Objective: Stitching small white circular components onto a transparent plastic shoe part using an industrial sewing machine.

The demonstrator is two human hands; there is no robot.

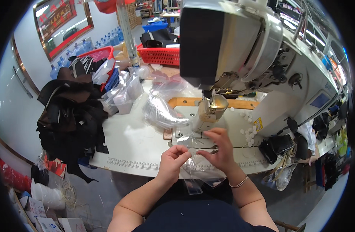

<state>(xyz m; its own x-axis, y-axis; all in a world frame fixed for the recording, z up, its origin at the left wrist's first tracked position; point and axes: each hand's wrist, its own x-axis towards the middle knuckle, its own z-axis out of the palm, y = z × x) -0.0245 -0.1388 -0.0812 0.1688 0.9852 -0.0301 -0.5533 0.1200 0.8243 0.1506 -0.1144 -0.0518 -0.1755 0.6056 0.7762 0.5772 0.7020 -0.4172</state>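
My left hand (173, 163) pinches the edge of a clear plastic sheet (193, 166) between thumb and index finger. A small whitish round piece (192, 151) shows at those fingertips. Close to it on the right, my right hand (220, 152) has its thumb at the sheet's edge and its index finger raised apart. A small dark thing beside that thumb is too small to tell. Just beyond both hands are the needle and presser foot area of a white sewing machine (258, 65). The sheet hangs over the table's front edge.
Clear plastic pieces (164, 112) lie left of the needle. White round discs (247, 133) are scattered at right. A heap of black cut pieces (69, 120) stands left, with red baskets (160, 56) behind. A ruler strip (135, 163) runs along the front edge of the table (127, 145).
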